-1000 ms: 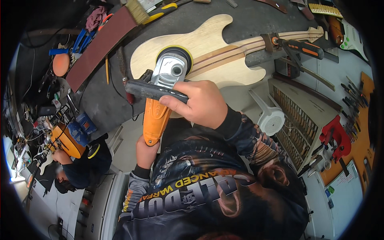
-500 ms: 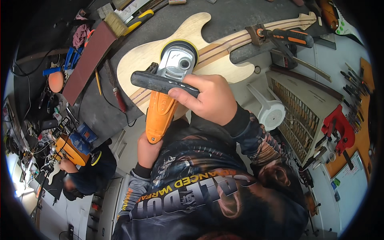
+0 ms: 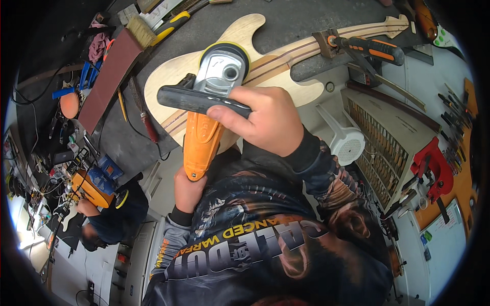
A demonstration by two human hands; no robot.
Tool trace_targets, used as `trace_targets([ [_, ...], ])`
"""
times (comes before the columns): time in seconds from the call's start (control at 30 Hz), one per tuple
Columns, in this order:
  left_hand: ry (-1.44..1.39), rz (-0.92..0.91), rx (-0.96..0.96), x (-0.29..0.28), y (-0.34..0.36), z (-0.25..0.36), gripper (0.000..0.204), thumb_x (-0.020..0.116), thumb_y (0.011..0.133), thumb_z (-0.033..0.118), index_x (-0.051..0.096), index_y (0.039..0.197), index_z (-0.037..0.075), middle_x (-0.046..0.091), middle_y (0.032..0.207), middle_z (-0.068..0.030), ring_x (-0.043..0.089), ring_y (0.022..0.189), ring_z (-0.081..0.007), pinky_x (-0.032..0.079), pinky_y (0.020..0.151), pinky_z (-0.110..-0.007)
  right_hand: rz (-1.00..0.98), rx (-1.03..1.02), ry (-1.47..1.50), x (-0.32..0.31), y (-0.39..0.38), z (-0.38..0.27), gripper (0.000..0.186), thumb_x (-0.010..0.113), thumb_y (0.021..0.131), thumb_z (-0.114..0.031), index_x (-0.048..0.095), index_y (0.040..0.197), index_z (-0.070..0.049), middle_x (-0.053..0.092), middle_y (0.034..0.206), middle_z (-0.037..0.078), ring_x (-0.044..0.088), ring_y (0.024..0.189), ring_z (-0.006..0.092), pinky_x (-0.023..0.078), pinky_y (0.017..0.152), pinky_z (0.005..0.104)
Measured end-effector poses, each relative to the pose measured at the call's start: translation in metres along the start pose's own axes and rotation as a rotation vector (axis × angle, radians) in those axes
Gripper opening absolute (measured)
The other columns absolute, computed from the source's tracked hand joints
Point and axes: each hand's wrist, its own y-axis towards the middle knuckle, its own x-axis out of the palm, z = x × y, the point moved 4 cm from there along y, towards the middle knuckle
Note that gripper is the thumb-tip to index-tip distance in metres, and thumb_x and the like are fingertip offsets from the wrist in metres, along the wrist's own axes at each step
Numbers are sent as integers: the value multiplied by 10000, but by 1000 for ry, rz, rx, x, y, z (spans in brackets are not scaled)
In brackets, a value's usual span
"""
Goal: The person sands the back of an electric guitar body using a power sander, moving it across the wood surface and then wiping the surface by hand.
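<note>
"Sander first: where do I have it?"
"I see the orange sander [image 3: 203,133] reaching across the table's [image 3: 301,23] near edge, its round head over the body of the pale guitar [image 3: 275,66]."
"And the grips?"
"My right grip [image 3: 269,118] is wrapped around the black handle [image 3: 178,97]. My left grip [image 3: 189,190] is at the sander's rear end, fingers hidden, so I can't tell whether it's closed."
"Around the guitar?"
"I've a clamp [image 3: 375,50] at its neck, toward the table's right end, and a reddish-brown strip [image 3: 109,84] toward the left."
</note>
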Motion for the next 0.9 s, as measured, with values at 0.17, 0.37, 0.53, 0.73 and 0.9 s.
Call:
trace_targets([
  [0.17, 34, -2, -19, 4, 4, 5, 317, 823, 847, 44, 780, 1149, -40, 835, 1051, -211, 823, 1010, -374, 615, 894, -422, 0, -7, -32, -5, 2, 6, 543, 862, 976, -514, 704, 743, -50, 653, 642, 181, 684, 602, 409, 530, 563, 473],
  [0.37, 30, -27, 41, 12, 7, 25, 314, 817, 861, 42, 783, 1163, -39, 841, 1054, -207, 830, 1005, -363, 618, 886, -413, 11, 32, -12, -21, -1, 13, 529, 865, 972, -503, 714, 757, -44, 673, 670, 181, 695, 619, 404, 534, 568, 460],
  [0.53, -5, 10, -7, 8, 4, 14, 311, 813, 869, 43, 785, 1167, -38, 845, 1070, -209, 834, 1022, -358, 620, 896, -409, 8, -5, -20, -6, 8, 5, 552, 847, 980, -540, 718, 756, -52, 665, 642, 172, 694, 607, 405, 545, 574, 469],
  [0.73, 14, 8, -10, 13, 6, 20, 307, 826, 866, 64, 791, 1154, -37, 844, 1062, -212, 835, 1019, -360, 621, 894, -417, 32, -4, -7, -17, 3, 12, 548, 852, 978, -535, 713, 755, -54, 658, 634, 167, 692, 602, 405, 541, 571, 470],
  [0.9, 29, -25, 30, 15, 3, 25, 274, 809, 903, 59, 786, 1155, -45, 847, 1061, -185, 830, 995, -314, 611, 885, -405, 2, 17, -26, -23, -1, 13, 524, 872, 967, -503, 708, 756, -52, 661, 640, 165, 693, 606, 401, 535, 567, 467],
])
